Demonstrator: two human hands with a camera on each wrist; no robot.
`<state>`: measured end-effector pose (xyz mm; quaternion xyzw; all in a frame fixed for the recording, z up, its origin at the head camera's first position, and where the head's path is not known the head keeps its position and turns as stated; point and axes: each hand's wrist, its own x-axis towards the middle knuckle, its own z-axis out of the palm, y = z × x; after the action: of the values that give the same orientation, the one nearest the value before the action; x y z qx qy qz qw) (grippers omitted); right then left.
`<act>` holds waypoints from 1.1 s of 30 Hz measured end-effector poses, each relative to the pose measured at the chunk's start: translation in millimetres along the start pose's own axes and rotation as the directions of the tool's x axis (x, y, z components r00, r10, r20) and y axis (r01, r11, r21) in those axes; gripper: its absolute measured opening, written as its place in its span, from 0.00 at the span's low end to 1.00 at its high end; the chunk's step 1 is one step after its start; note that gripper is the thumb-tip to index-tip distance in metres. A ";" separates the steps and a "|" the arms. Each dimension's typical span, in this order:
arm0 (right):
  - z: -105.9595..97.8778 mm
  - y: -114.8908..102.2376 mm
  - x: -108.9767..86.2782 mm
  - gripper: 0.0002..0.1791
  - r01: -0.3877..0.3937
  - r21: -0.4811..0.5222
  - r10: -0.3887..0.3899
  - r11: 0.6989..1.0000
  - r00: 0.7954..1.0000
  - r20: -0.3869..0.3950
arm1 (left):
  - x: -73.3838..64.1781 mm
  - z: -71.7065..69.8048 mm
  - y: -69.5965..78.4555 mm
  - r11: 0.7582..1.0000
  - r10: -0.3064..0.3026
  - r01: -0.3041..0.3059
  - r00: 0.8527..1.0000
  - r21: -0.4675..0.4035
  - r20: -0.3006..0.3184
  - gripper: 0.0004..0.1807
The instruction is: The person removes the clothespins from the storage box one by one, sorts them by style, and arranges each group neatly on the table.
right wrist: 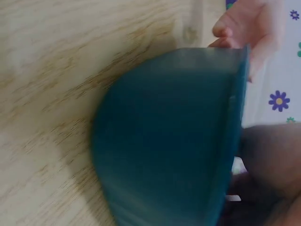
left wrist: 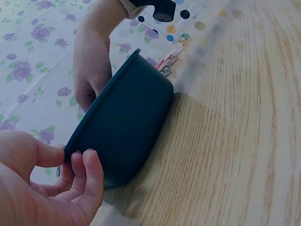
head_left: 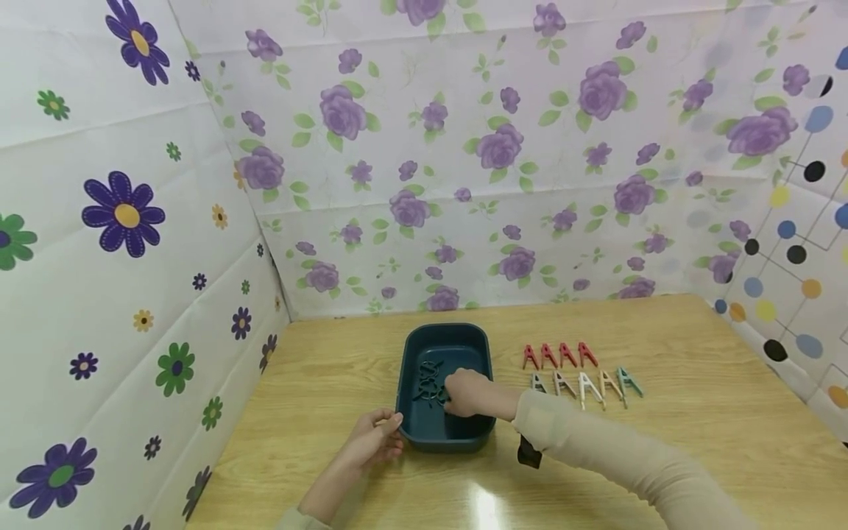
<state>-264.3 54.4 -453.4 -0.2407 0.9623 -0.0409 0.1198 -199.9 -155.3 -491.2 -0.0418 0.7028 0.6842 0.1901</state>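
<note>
A dark teal rectangular bin point(head_left: 437, 434) rests on the table. My left hand point(head_left: 379, 442) pinches its near-left rim between thumb and fingers, plain in the left wrist view, where the bin's outer wall point(left wrist: 127, 117) shows. My right hand point(head_left: 470, 394) reaches down inside the bin, close to several small dark green pieces with round, ring-like outlines point(head_left: 429, 391) on its floor. The right fingertips are hidden: the bin wall point(right wrist: 169, 136) covers them in the right wrist view, and the hand's own back hides them in the head view.
Right of the bin stand red clothespins point(head_left: 567, 355) in a row. Nearer, a second row holds grey, white point(head_left: 589, 389), beige and teal clothespins point(head_left: 629, 381). The wooden table point(head_left: 318, 368) meets flowered cloth walls point(head_left: 424, 169) at the back and sides.
</note>
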 end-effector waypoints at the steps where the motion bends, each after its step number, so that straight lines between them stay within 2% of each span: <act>1: 1.4 0.0 0.9 0.19 -0.020 0.011 0.020 1.000 0.999 -0.031 | -0.3 0.2 0.2 1.000 -0.001 0.001 1.000 0.000 -0.001 0.11; 4: 6.3 -1.2 4.0 0.20 -0.084 0.008 0.084 0.996 0.993 -0.083 | -0.5 0.3 0.2 1.000 0.000 0.000 1.000 0.001 -0.001 0.13; 8: 13.4 -3.4 7.9 0.23 -0.136 -0.026 0.134 0.990 0.989 -0.068 | -0.5 0.6 1.0 1.000 0.004 -0.004 1.000 0.002 0.002 0.14; 12: 17.4 -2.9 10.8 0.20 -0.138 -0.016 0.137 0.990 0.989 -0.058 | 0.5 0.9 0.9 1.000 0.000 0.000 1.000 0.005 0.007 0.13; 19: 14.5 2.3 10.5 0.16 -0.121 0.073 0.126 0.990 0.990 -0.059 | 0.0 0.4 -0.3 1.000 0.000 0.000 1.000 -0.001 0.007 0.13; 22: 10.8 4.5 7.4 0.16 -0.093 0.085 0.100 0.992 0.991 -0.087 | -0.6 0.2 -0.3 1.000 0.001 -0.001 1.000 -0.002 0.007 0.13; 26: 4.3 7.3 0.0 0.17 -0.015 0.129 0.035 0.992 0.987 -0.156 | -1.3 0.6 0.4 1.000 0.000 0.000 1.000 -0.003 0.006 0.13; 29: 0.5 10.5 -6.7 0.19 0.050 0.187 -0.010 0.981 0.978 -0.209 | -1.9 1.3 0.7 1.000 -0.002 0.002 1.000 -0.006 0.002 0.14; 33: -2.3 17.6 -15.9 0.18 0.110 0.236 -0.037 0.965 0.956 -0.292 | -1.6 1.9 -0.3 1.000 -0.004 0.004 1.000 -0.005 -0.003 0.16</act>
<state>-259.3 77.5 -450.3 -0.2512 0.9469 -0.2005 0.0077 -198.0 -153.8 -490.9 -0.0445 0.7013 0.6856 0.1902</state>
